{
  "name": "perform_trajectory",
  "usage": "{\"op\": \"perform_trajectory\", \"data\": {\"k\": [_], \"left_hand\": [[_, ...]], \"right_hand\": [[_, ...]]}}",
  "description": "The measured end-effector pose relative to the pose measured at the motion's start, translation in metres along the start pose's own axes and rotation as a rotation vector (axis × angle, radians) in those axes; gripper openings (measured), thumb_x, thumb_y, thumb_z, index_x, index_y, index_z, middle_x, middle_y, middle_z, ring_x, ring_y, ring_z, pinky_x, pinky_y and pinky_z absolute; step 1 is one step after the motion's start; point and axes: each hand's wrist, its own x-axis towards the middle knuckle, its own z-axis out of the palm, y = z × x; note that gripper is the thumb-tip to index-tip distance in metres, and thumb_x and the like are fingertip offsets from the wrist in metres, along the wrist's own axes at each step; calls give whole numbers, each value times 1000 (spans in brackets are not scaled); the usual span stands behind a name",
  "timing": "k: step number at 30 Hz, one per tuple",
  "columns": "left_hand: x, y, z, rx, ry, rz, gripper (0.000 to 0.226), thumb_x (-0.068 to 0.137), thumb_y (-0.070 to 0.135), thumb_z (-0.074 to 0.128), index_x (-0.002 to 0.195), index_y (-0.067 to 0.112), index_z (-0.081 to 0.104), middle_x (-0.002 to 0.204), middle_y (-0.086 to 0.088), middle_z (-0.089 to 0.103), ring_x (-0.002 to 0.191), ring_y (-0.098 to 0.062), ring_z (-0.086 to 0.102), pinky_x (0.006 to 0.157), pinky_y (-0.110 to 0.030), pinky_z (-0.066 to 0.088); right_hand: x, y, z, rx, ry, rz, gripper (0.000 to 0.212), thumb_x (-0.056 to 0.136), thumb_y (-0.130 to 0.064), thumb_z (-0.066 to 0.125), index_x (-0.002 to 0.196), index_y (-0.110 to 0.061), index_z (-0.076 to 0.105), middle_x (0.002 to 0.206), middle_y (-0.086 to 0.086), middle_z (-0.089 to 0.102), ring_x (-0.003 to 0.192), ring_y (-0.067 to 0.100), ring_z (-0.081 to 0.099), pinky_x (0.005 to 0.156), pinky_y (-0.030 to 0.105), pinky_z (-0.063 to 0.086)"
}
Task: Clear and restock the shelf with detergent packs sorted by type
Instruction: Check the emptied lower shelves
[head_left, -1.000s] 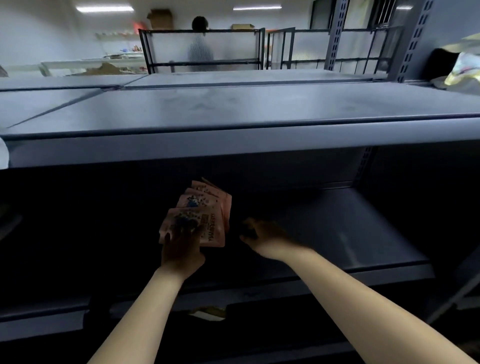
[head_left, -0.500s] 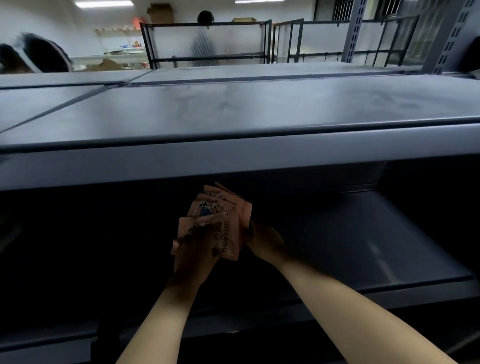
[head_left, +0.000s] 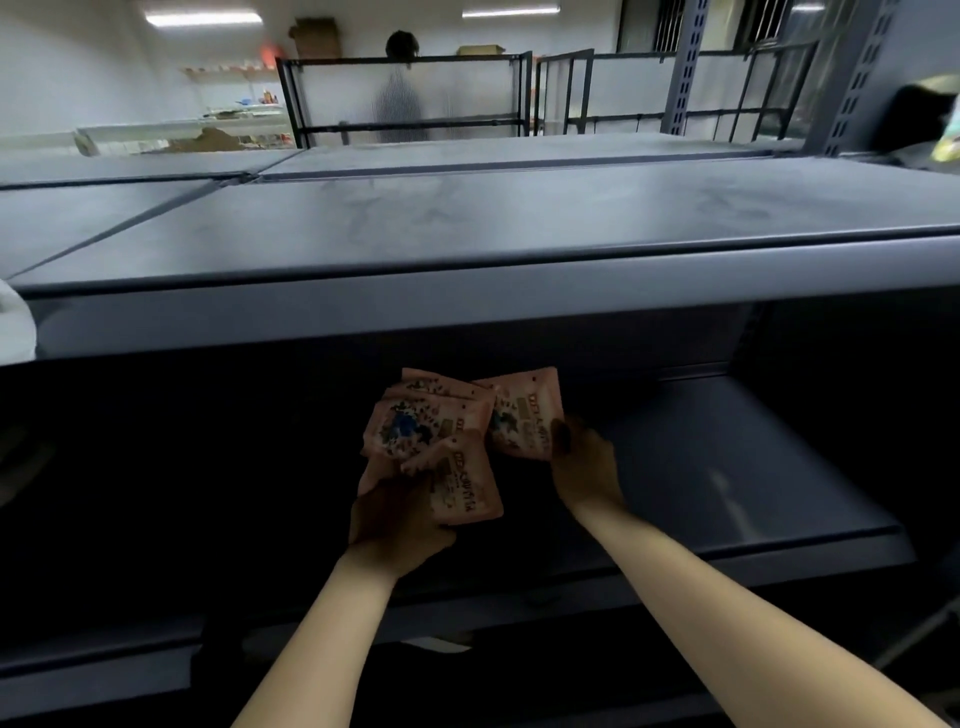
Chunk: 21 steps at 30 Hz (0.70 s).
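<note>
Both my hands reach into the dark second level of a grey metal shelf (head_left: 753, 467). My left hand (head_left: 397, 522) grips the lower edge of a fanned stack of pink detergent packs (head_left: 426, 441) with blue print. My right hand (head_left: 584, 467) pinches a single pink pack (head_left: 522, 413) by its right side, held just right of the stack and partly overlapping it. The fingers of both hands are mostly hidden in shadow.
The grey top shelf board (head_left: 493, 223) juts out above my hands. A lower shelf lip (head_left: 519, 603) runs under my forearms. A person (head_left: 400, 98) stands behind metal racks far back. Something yellow-green (head_left: 945, 140) lies at the right edge.
My right hand came in from the right, met the stack, and now holds one pack pulled off to the right. The left hand with the stack has stayed in about the same place.
</note>
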Motion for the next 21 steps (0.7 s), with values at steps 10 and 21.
{"op": "perform_trajectory", "data": {"k": [10,21], "left_hand": [[-15,32,2,117,223,52,30,89,19,60,119,17,57,84,-2,69,71,-21,67,45,-22,33],[-42,138,-25,-248,338,91,37,84,8,62,117,-5,53,55,-8,60,45,-27,59,39,-25,35]], "right_hand": [[-29,-10,-75,-139,147,-148,33,103,-28,35,123,-12,56,117,12,64,102,33,61,70,31,46],[-77,3,-175,-389,587,-303,21,95,-20,48,75,-14,49,59,-4,50,55,25,54,52,31,35]]}}
